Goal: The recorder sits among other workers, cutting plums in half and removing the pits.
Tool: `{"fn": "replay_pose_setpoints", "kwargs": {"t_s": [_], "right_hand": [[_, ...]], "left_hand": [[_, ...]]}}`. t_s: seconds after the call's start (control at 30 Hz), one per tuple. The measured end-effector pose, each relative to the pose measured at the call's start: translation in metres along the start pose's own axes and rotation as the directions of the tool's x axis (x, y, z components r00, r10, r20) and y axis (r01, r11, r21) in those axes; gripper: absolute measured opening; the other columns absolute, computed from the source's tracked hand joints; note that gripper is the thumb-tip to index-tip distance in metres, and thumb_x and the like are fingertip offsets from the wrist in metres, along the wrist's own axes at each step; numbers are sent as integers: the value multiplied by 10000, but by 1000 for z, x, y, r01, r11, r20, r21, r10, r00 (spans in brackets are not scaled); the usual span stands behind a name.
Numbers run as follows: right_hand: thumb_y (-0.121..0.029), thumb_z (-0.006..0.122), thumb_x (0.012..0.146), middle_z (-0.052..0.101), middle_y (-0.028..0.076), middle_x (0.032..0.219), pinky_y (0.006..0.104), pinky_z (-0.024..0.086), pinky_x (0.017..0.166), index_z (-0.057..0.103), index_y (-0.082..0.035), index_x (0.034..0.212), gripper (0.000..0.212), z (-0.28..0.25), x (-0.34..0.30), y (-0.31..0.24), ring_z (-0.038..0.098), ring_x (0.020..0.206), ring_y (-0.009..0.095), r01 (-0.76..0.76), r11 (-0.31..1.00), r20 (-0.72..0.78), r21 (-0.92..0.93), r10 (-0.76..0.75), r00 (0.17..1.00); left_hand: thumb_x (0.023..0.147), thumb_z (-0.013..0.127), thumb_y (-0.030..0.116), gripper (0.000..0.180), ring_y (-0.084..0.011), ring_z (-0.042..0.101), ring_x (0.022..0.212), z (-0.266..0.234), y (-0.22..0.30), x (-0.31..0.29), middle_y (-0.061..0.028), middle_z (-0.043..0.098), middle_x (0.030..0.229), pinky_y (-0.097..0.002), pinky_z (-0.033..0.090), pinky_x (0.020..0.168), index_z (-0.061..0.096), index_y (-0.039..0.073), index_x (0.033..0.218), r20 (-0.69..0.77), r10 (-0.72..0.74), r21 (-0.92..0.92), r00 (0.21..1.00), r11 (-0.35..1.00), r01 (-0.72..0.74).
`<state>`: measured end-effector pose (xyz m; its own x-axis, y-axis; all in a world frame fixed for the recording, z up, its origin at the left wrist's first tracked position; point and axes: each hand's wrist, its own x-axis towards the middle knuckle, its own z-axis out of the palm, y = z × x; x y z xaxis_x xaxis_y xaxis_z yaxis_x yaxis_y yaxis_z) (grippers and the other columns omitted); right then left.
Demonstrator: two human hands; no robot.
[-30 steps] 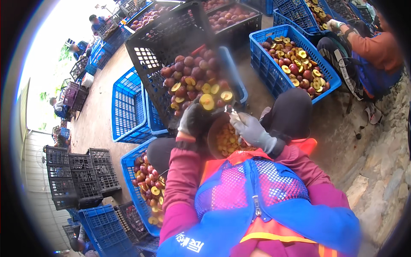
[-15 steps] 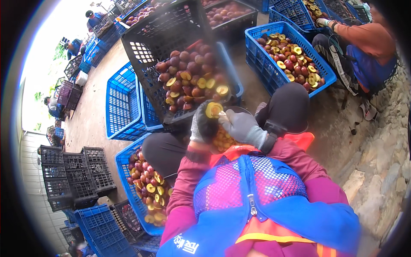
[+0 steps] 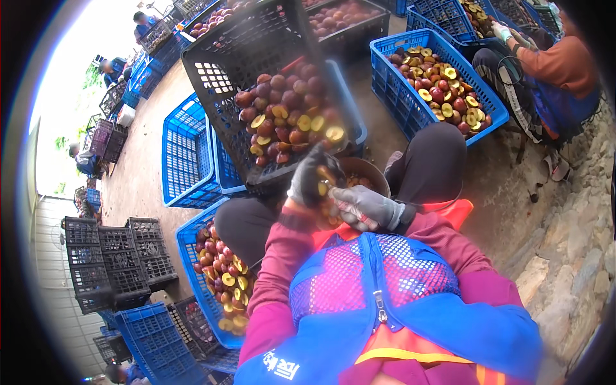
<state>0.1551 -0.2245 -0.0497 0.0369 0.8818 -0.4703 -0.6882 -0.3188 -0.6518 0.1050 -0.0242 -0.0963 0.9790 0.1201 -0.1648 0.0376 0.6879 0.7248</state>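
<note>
My left hand (image 3: 309, 182), in a dark and grey glove, holds a cut plum half (image 3: 323, 187), its yellow flesh partly hidden by the fingers. Close beside it, my right hand (image 3: 367, 206), in a grey glove, is closed around a small tool with a metal tip (image 3: 330, 184) that meets the fruit; its handle is hidden in the fist. Below both hands stands a round bowl (image 3: 383, 181) with yellowish pieces in it. Right in front, a tilted black crate (image 3: 224, 58) holds whole plums and several cut halves (image 3: 282, 131).
A blue crate (image 3: 185, 256) of cut plums stands by my left knee, another blue crate (image 3: 404, 102) ahead right. An unfilled blue crate (image 3: 186, 151) lies left of the black one. Stacked black crates (image 3: 115, 263) stand far left. A co-worker (image 3: 552, 70) sits at the right by a stone wall (image 3: 564, 276).
The plum half has turned from cut face up to nearly edge-on between my left fingers. My right hand has rolled and dropped slightly, uncovering more of the bowl. The co-worker's hands have shifted.
</note>
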Motion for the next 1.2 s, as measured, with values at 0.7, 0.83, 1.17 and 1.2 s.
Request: {"fn": "replay_pose_setpoints", "kwargs": {"t_s": [0.7, 0.83, 1.17, 1.2], "right_hand": [[-439, 558, 1068, 725, 243, 868, 553, 547, 720, 641, -62, 1109, 388, -46, 6, -13, 711, 813, 459, 30, 301, -232, -953, -790, 567], [-390, 573, 1073, 717, 232, 857, 550, 537, 738, 642, -60, 1111, 339, -32, 12, -30, 703, 837, 460, 74, 318, -207, -945, -759, 617], [-442, 550, 1073, 709, 225, 812, 584, 518, 725, 617, -67, 1016, 385, 37, 15, -22, 696, 805, 473, 64, 67, -5, -996, -730, 684], [-442, 549, 1073, 709, 227, 809, 584, 519, 720, 615, -66, 1008, 387, 39, 13, -22, 698, 798, 470, 55, 49, 3, -997, -720, 693]], "left_hand": [[961, 706, 272, 388, -211, 702, 1014, -77, -10, 106, -99, 742, 1137, -364, 562, 881, 693, 14, 1251, -239, 93, 711, 966, 694, 110], [1081, 573, 168, 349, -159, 641, 1098, -27, 17, 18, -64, 701, 1215, -304, 540, 937, 585, 38, 1404, -44, 175, 447, 984, 884, -137], [1085, 481, 203, 369, -194, 676, 933, 9, 23, -80, -85, 714, 1112, -319, 559, 862, 550, 23, 1400, -2, 421, 778, 907, 571, -264], [1118, 443, 336, 400, -187, 674, 940, 18, 25, -84, -75, 716, 1095, -316, 549, 864, 615, 39, 1324, -121, 362, 673, 924, 714, -191]]}}
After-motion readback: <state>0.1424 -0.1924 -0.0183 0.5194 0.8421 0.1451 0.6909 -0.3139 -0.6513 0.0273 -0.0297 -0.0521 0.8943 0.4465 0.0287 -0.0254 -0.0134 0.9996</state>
